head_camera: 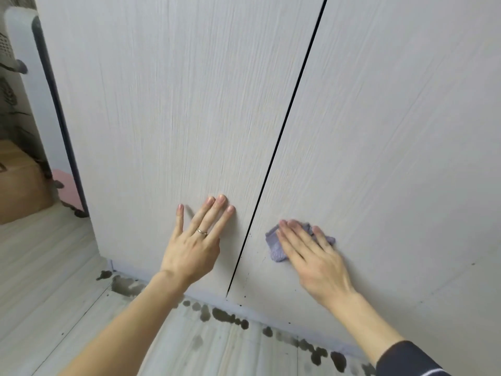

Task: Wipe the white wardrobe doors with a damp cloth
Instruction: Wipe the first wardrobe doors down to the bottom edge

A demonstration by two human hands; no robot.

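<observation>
Two white wood-grain wardrobe doors fill the view, the left door (162,104) and the right door (393,131), split by a dark vertical gap (282,137). My left hand (195,245) lies flat on the lower part of the left door, fingers straight and spread, a ring on one finger. My right hand (311,256) presses a small purple cloth (275,246) against the lower right door with straight fingers. Most of the cloth is hidden under the fingers.
Dark stains (230,317) run along the light plank floor (67,280) at the wardrobe's base. A cardboard box (19,183) and something pink (67,185) sit at the far left, beside a dark-edged panel (54,104).
</observation>
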